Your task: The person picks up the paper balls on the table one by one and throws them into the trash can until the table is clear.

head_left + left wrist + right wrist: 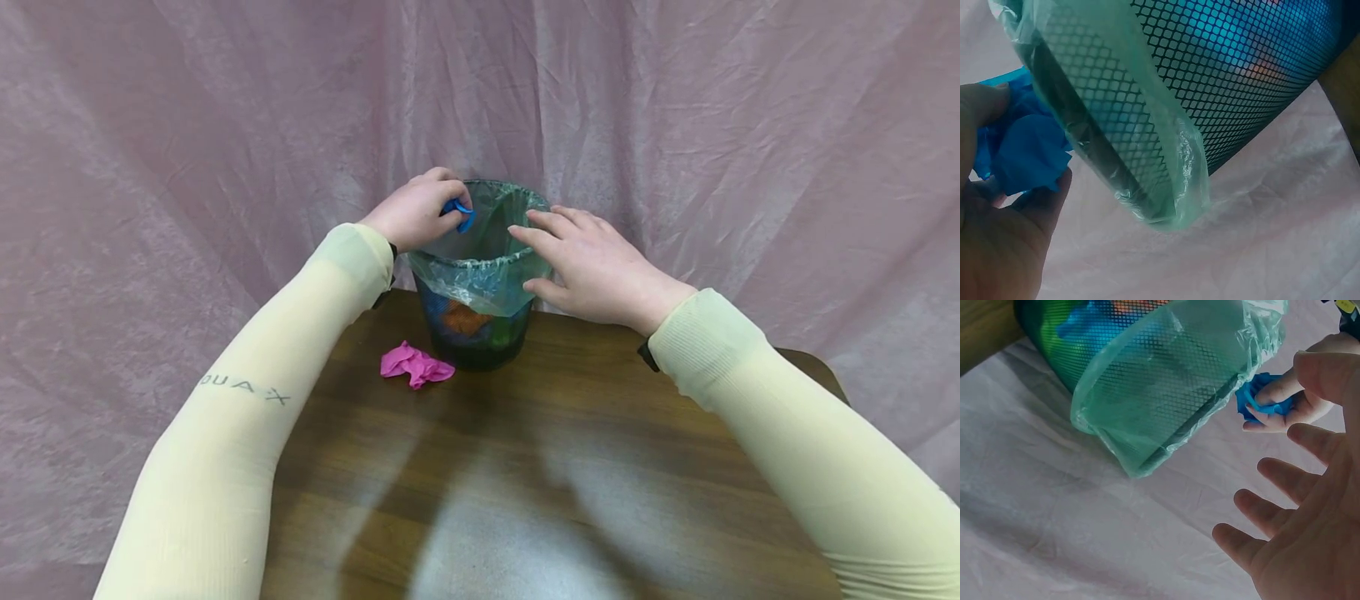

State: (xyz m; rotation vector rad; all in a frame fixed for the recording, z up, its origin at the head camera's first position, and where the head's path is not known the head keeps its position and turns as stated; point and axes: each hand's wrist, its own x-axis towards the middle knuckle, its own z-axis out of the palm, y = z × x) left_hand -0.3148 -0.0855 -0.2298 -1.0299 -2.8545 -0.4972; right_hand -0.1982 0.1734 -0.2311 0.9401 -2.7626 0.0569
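A dark mesh wastebasket (480, 357) stands upright on the table, its rim covered by a translucent green bin liner (491, 285). Above the left side of the opening, my left hand (418, 210) pinches a crumpled piece of blue paper (1029, 147) between thumb and fingers. My right hand (600, 268) is at the right side of the rim, fingers spread and holding nothing; the right wrist view shows its fingers (1285, 481) apart from the liner. Through the mesh, blue, orange and green crumpled pieces show inside the basket.
A crumpled piece of pink paper (416, 365) lies on the brown wooden table (600, 467), just left of the basket's base. Behind the table hangs a pinkish curtain (225, 125). The table's rounded far corner is at the right.
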